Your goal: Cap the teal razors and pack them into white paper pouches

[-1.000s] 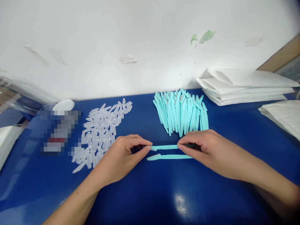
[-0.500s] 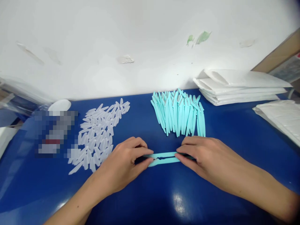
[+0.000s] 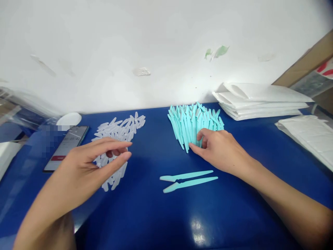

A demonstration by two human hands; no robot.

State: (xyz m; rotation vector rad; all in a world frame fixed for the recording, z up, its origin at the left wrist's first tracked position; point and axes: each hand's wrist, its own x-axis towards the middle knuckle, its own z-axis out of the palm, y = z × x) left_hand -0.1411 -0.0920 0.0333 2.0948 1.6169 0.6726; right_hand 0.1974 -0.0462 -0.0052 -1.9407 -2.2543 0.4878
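Two turquoise razor-like sticks, an upper one [image 3: 192, 174] and a lower one [image 3: 195, 182], lie side by side on the blue table [image 3: 145, 215]. My left hand [image 3: 96, 163] hovers over the pile of translucent caps [image 3: 119, 130], thumb and index finger apart, holding nothing. At the near edge of the turquoise stick pile [image 3: 186, 121] is my right hand [image 3: 217, 146], its thumb and index finger spread around some sticks without visibly gripping one. Its other fingers are partly hidden.
A phone [image 3: 70, 140] and a white round object [image 3: 69, 119] are at the left. White padded envelopes [image 3: 265, 100] are stacked at the back right, with another envelope [image 3: 309, 133] nearer. A white wall [image 3: 166, 41] stands behind the table.
Both hands have let go of the two turquoise sticks, which now lie on the table. My left hand has moved left to the caps, my right hand up to the turquoise pile.
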